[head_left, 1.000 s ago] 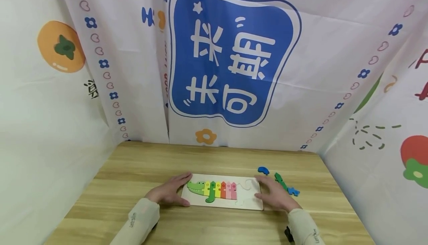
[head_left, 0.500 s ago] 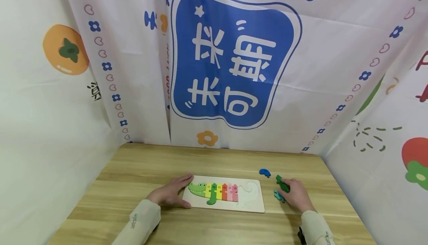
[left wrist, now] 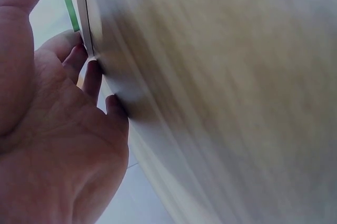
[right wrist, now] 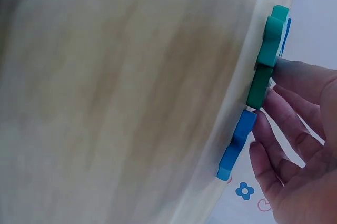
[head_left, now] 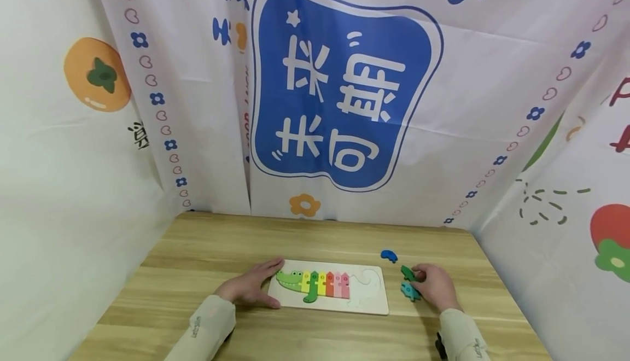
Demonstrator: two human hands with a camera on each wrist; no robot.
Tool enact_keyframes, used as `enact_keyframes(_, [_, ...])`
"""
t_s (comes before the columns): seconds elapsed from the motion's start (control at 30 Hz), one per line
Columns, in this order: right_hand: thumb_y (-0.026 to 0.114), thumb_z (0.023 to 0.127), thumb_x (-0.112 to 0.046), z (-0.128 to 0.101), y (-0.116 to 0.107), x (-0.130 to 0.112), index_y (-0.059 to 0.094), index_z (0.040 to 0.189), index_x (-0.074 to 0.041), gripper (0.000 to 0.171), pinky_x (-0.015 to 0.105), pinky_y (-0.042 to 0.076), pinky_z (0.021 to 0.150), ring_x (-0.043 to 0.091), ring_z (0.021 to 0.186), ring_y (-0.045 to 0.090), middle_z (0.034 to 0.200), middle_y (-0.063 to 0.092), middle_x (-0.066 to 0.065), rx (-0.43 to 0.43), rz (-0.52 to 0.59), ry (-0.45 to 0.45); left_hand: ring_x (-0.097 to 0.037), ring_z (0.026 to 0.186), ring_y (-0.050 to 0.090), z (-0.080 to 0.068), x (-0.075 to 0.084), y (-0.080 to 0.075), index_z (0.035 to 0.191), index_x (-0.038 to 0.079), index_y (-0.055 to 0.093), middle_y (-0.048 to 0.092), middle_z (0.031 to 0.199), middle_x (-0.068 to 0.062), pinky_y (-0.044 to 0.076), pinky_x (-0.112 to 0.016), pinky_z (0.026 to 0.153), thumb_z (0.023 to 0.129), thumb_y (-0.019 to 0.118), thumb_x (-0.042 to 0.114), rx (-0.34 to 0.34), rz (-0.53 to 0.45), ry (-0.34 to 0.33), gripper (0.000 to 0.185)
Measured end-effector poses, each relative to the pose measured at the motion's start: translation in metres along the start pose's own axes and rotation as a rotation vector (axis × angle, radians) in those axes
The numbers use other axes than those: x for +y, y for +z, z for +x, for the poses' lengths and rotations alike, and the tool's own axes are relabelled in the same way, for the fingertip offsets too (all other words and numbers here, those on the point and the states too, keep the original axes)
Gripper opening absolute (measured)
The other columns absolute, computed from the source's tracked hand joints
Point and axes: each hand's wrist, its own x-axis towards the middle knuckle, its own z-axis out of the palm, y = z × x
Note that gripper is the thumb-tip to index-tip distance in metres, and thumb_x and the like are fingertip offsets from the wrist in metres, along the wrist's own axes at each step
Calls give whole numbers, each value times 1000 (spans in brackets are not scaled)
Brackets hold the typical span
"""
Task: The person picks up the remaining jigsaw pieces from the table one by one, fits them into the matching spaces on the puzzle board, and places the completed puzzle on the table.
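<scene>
A pale wooden puzzle board (head_left: 371,305) with a crocodile in colored pieces (head_left: 315,284) lies flat on the table. My left hand (head_left: 250,284) grips its left end, thumb at the near corner and index finger at the far one. Right of the board, my right hand (head_left: 437,287) pinches a dark green puzzle piece (right wrist: 259,87) between thumb and fingers. Close by the thumb lies a teal puzzle piece (head_left: 410,291), with a bit of blue showing behind it in the right wrist view. A blue curved piece (head_left: 389,255) lies farther back.
The wood-grain table (head_left: 216,240) runs back to a white printed cloth (head_left: 211,131). More cloth hangs along the left and right sides. On the board's right part is a bare outline of a curled tail (head_left: 370,281).
My right hand left the board's right edge, reached the loose pieces and took hold of the dark green one, shifting it slightly left. The left hand kept its place on the board.
</scene>
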Motion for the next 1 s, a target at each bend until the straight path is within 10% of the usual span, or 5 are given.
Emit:
enact_keyframes(0.4, [81,86,-7,3,1,-6,73,121,2,37,35,54,64,17,75,64,90,71,6,83,74,40,-47,157,17,1,-1,-1,165,12,27,18,173,-14,22,-70,122,81,87,46,1,-7,-16,108])
enact_keyframes(0.77, [66,100,-3,-1,-2,-21,46,155,-8,59,33,65,72,22,81,71,113,55,18,-13,683,112,-47,157,15,2,-4,-2,165,11,24,17,173,-15,22,-70,122,82,86,46,-22,-21,-2,109])
enact_keyframes(1.0, [63,101,1,-1,-4,-33,43,158,-14,62,43,65,81,28,88,72,117,52,20,-69,817,52,-49,157,14,3,-4,-2,165,9,24,17,173,-15,21,-69,122,83,86,45,-29,-15,10,109])
